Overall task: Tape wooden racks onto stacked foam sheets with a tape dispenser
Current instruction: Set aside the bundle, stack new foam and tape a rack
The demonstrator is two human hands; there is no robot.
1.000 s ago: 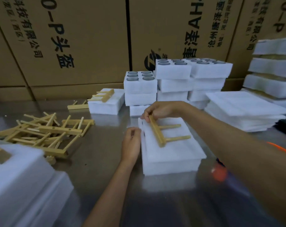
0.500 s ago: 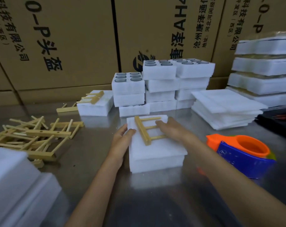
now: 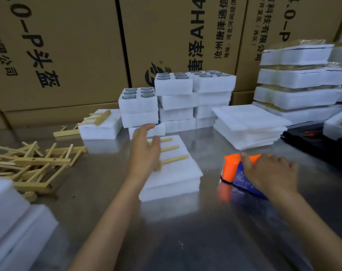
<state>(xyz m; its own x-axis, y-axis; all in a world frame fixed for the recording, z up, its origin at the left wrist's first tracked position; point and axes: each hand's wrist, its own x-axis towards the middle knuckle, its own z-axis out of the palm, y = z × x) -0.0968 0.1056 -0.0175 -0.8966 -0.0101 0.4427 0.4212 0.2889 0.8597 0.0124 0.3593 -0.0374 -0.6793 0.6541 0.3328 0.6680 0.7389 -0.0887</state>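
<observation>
Head view: a steel bench seen from above and behind two bare forearms.
Near left corner: white foam blocks sit at the bench's near left edge, blurred.
Left hand: the left hand lies palm down over the left part of the foam stack, fingers straight and slightly spread, pointing toward the far edge; it curls round nothing.
Wooden rack: the wooden rack lies flat on top of the stack, its three pegs sticking out to the right from under the left hand; its cross bar is mostly hidden beneath the palm, and whether the palm presses it I cannot tell.
Foam stack: the stacked foam sheets stand at mid bench, between the two hands.
Right hand: the right hand rests on top of the tape dispenser, thumb along its left side, the other fingers curled over its far side.
Tape dispenser: the tape dispenser, orange with a blue body, sits on the bench just right of the stack, not touching it.
Left edge: a loose heap of racks lies there.
Farther back: a foam stack with a rack on it, then foam trays holding round items, a pile of thin sheets and wrapped bundles toward the far right corner.
Far edge: cardboard cartons with printed lettering stand behind everything.
</observation>
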